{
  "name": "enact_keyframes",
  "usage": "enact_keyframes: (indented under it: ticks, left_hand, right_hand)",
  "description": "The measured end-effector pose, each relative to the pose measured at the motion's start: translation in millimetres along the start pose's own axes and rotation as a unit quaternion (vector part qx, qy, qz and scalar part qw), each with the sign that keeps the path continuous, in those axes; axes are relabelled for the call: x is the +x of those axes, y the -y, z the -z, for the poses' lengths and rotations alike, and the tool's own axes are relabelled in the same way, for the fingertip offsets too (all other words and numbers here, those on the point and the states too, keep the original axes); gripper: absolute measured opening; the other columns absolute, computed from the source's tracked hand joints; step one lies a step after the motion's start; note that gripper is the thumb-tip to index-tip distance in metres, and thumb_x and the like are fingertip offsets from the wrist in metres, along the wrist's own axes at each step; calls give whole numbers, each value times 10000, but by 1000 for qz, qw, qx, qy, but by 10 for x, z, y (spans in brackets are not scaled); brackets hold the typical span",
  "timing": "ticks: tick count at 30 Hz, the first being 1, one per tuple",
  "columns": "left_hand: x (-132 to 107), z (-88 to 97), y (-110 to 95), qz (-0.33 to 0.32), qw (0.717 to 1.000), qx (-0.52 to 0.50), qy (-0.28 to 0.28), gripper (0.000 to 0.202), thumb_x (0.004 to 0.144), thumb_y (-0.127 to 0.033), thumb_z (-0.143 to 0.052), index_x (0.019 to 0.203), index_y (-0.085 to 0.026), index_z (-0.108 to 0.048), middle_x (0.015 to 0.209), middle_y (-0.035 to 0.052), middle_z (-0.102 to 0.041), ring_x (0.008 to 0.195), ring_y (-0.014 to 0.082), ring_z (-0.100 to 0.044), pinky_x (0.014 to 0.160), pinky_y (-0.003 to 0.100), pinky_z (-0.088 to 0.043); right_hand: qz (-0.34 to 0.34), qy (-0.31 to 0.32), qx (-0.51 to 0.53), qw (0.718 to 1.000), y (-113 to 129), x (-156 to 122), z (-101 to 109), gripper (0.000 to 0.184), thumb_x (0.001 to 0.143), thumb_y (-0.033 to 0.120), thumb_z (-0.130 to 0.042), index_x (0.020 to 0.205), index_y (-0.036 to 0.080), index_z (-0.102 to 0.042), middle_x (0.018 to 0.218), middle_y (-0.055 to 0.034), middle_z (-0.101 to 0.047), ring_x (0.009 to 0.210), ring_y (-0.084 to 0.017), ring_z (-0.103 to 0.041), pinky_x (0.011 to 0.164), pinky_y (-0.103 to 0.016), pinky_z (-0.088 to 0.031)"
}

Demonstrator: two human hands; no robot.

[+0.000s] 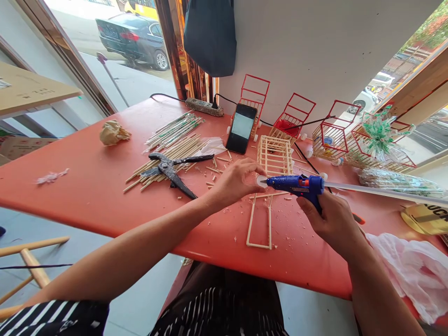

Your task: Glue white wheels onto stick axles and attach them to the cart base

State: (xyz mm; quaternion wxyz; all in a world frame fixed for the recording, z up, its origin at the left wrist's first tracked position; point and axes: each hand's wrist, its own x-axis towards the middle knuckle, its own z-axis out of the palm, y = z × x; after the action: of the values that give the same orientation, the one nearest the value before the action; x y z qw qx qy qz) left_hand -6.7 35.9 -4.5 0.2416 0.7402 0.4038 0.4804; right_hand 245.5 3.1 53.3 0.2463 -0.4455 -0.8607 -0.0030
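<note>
My right hand (331,217) is wrapped round the grip of a blue glue gun (297,183), a long clear glue stick (371,189) trailing from its back end. Between the thumb and fingers of my left hand (241,179) is a small white disc (261,181), and the gun's nozzle meets it or sits right at it. Just behind the hands stands a small cart body of wooden sticks (276,156). Toward me lies a rectangular stick frame (259,226), its far end partly hidden by the hands.
On the red table (147,210) lie pliers (168,168), loose wooden sticks (182,149), a crumpled brown paper (114,132) and a pink-white plastic bag (413,270). A phone (241,128) leans upright at the back, near a power strip (204,107) and several red-handled carts (294,116).
</note>
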Motion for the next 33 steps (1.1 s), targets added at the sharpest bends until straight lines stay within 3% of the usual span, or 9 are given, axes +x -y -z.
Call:
enact_keyframes:
  ticks: [23,33]
  left_hand:
    - [8,10,16,5,1000,-2,-7,261,719,-227,-885,936,-185,-746,1023,56,-748,1010,232,-688,937,353,-495]
    - [3,-2,-4,5,1000,-1,8,259,733,-184,-859,966,-192,-747,1052,61,-749,1038,235,-689,961,369,-495]
  right_hand:
    - [-1,-10,2,1000,-16,16,33,372,965,440,-504,662,265,-378,491,51,-361,431,-148,-361,480,-297,-246]
    - [-17,5,-10,1000,-10,16,4,406,969,465,-498,659,263,-330,492,52,-370,424,-136,-356,476,-297,-247]
